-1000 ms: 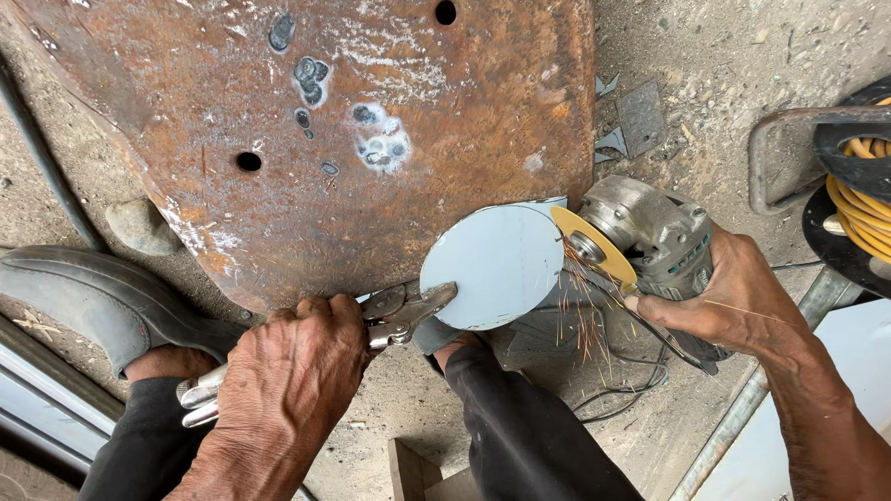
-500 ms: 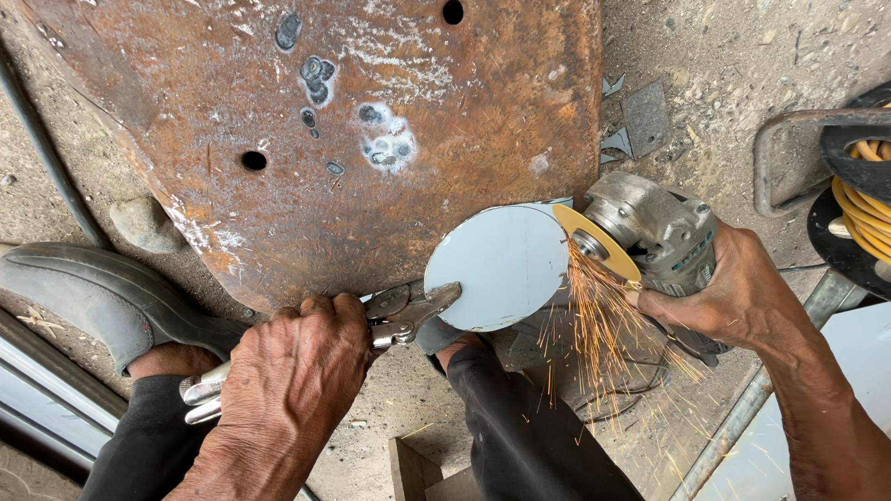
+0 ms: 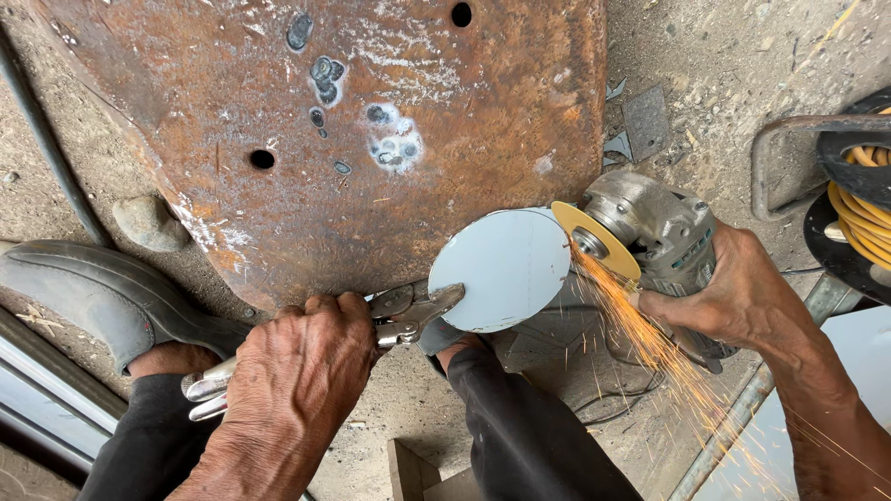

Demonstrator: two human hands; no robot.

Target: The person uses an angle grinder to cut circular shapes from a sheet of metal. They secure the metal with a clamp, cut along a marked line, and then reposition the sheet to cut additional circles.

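My left hand [image 3: 297,380] grips silver locking pliers [image 3: 408,320], whose jaws clamp the left edge of a round pale grey metal disc [image 3: 501,269]. My right hand [image 3: 733,297] holds a grey angle grinder [image 3: 659,232]. Its yellow wheel [image 3: 594,243] touches the disc's right edge, and orange sparks [image 3: 650,343] stream down to the right. The disc rests against the lower edge of a large rusty steel plate [image 3: 353,139] lying on the ground.
My feet show below: a grey shoe [image 3: 102,297] at the left and dark trouser legs [image 3: 529,436]. A stone [image 3: 148,223] lies beside the plate. A reel of yellow cable [image 3: 858,204] sits at the right edge. Metal scraps [image 3: 640,121] lie on the dirt.
The spark stream has grown much stronger and longer. The grinder wheel stays at the disc's right edge; both hands keep their places.
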